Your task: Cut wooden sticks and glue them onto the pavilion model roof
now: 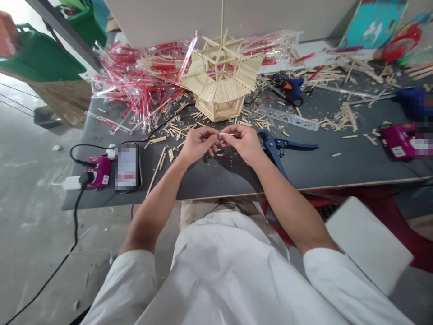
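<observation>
My left hand (200, 143) and my right hand (244, 141) meet over the table's front part. Between the thumb and fingers of my right hand is a short wooden stick piece (227, 134). My left fingertips are closed at its left end, their lower fingers curled loosely. Just behind the hands stands a many-sided wooden-stick model (221, 90) with a flared roof of sticks and a tall thin stick rising from its top. Blue-handled cutters (275, 146) lie beside my right hand. Small stick offcuts (176, 131) are scattered around both hands.
Torn clear-and-red plastic wrappers (135, 85) pile up at the back left. A phone (126, 167) and a purple power strip (99, 171) lie left. A clear ruler (287, 118), a blue glue gun (292, 88) and another purple power strip (399, 141) are right. Cables cross the left edge.
</observation>
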{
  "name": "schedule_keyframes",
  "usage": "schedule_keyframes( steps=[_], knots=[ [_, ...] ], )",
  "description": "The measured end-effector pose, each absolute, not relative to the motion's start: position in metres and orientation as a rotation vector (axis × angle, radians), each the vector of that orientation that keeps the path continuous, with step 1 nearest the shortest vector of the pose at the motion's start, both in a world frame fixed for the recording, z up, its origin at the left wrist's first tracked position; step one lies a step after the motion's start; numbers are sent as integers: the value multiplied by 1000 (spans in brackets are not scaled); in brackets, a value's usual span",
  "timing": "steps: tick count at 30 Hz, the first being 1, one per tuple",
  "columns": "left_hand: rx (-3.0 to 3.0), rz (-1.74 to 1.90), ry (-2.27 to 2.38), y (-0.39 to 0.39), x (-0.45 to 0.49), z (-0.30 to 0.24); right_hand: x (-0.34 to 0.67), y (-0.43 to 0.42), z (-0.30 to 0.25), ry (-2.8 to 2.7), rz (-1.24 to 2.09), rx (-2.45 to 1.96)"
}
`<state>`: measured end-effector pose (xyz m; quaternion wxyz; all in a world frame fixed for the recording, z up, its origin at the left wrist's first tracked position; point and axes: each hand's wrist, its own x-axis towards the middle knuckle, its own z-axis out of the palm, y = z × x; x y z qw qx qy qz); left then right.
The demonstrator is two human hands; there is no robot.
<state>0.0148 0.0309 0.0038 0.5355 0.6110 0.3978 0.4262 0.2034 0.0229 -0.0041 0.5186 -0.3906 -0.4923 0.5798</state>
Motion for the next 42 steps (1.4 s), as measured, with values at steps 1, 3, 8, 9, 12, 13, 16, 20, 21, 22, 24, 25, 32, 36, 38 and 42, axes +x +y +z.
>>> schedule_keyframes(
  steps=[1, 3, 8, 9, 12, 13, 16, 20, 21, 22, 24, 25, 32, 36, 38, 42],
  knots=[
    [1452, 1018, 947, 31, 15, 4, 204, 23, -4, -1183, 1389, -938],
    [1442, 1027, 943, 31, 16, 4, 204, 23, -4, -1186, 1383, -937],
    [1412, 1014, 945, 32, 17, 4, 204, 24, -5, -1186, 1374, -940],
    [1413, 1009, 950, 32, 17, 3, 204, 24, -5, -1186, 1372, -948],
    [1426, 1009, 962, 33, 17, 2, 203, 24, -7, -1178, 1369, -966],
    [1432, 1011, 964, 33, 17, 1, 203, 24, -8, -1170, 1370, -968],
    [1434, 1013, 973, 33, 17, 0, 203, 24, -9, -1152, 1375, -975],
    [1429, 1019, 969, 33, 17, -1, 203, 24, -9, -1134, 1389, -955],
    [1429, 1022, 966, 33, 17, -1, 203, 24, -8, -1131, 1393, -949],
    [1430, 1023, 962, 33, 17, -1, 203, 24, -8, -1129, 1395, -947],
    [1433, 1026, 954, 33, 17, -2, 203, 24, -7, -1126, 1400, -951],
    [1435, 1027, 951, 34, 17, -2, 203, 24, -7, -1125, 1403, -956],
    [1431, 1020, 959, 34, 18, -4, 203, 23, -4, -1110, 1407, -967],
    [1447, 1016, 962, 33, 18, -3, 203, 23, -4, -1117, 1404, -979],
    [1461, 1022, 975, 32, 18, -2, 203, 23, -3, -1124, 1401, -990],
    [1486, 1032, 993, 31, 18, -1, 204, 22, -2, -1142, 1402, -1019]
  ],
)
